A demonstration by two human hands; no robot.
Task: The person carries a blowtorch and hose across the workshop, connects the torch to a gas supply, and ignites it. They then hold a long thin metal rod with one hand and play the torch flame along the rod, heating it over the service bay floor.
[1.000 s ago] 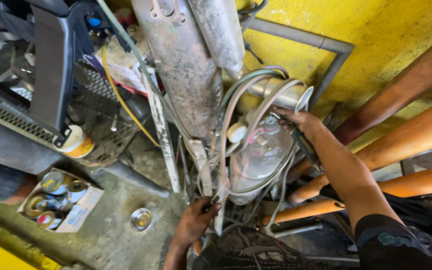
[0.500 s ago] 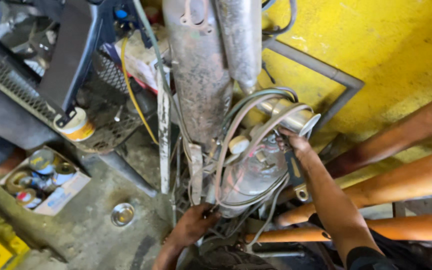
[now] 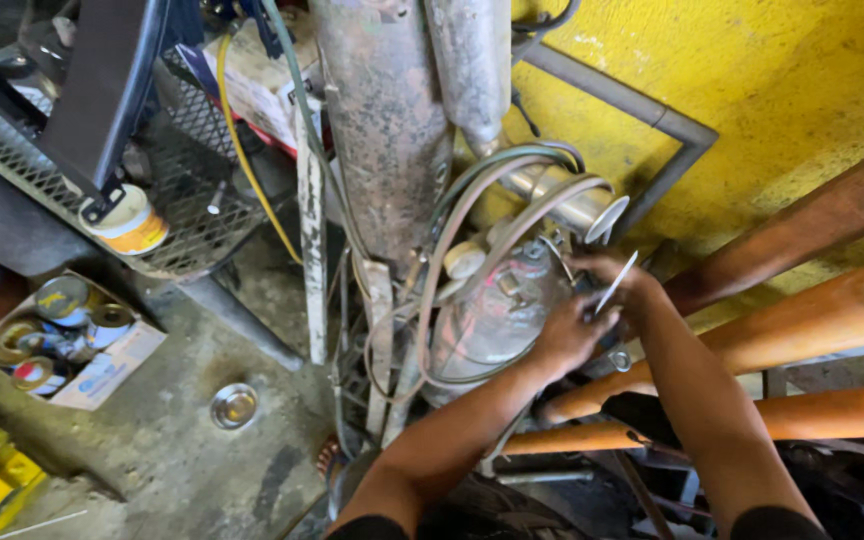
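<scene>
Engine casing, a dull grey rounded metal part wrapped in grey hoses, stood below the dusty upright cylinder and against the yellow wall. Since half a second earlier the left hand had left the lower wiring and risen to the casing's right flank, meeting the right hand. Both hands were thus concentrated at one point, which suggested work on a single fitting there.

The left forearm reached up from below, fingers curled against the casing; whether they gripped anything could not be determined. The right forearm came in from the lower right, the hand closed around a thin bright metal tool angled upward. A carton of tins sat well apart on the concrete floor. Orange pipes ran beside the right arm.
</scene>
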